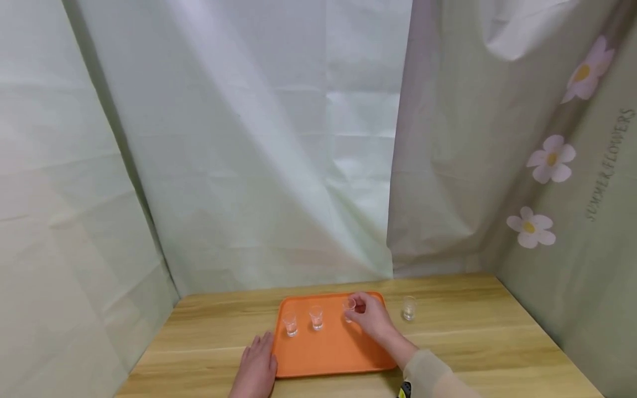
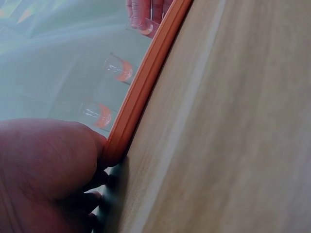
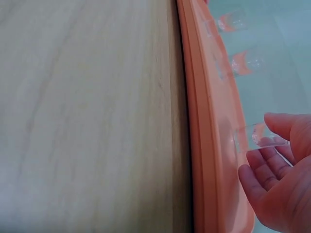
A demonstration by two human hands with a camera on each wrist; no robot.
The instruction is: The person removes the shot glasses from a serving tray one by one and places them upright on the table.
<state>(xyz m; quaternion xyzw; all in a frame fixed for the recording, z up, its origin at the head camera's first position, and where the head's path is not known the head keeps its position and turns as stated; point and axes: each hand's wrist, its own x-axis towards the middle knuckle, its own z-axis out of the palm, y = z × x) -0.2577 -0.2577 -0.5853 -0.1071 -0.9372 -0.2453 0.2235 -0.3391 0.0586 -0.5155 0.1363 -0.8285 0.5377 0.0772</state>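
Note:
The left hand (image 1: 256, 367) lies with straight fingers at the left edge of an orange tray (image 1: 328, 354), its thumb against the rim. Over the tray's right back part, the right hand (image 1: 370, 318) holds a small clear shot glass (image 1: 348, 310) between thumb and fingers. In the right wrist view, this glass (image 3: 267, 137) sits between the thumb above and the curved fingers below. Two more upright shot glasses, one at the left (image 1: 291, 325) and one beside it (image 1: 317, 318), stand on the tray.
Another shot glass (image 1: 409, 308) stands on the wooden table (image 1: 478, 331), to the right of the tray. A pale curtain (image 1: 278, 166) hangs behind the table and along both sides, with printed flowers (image 1: 551, 159) at the right.

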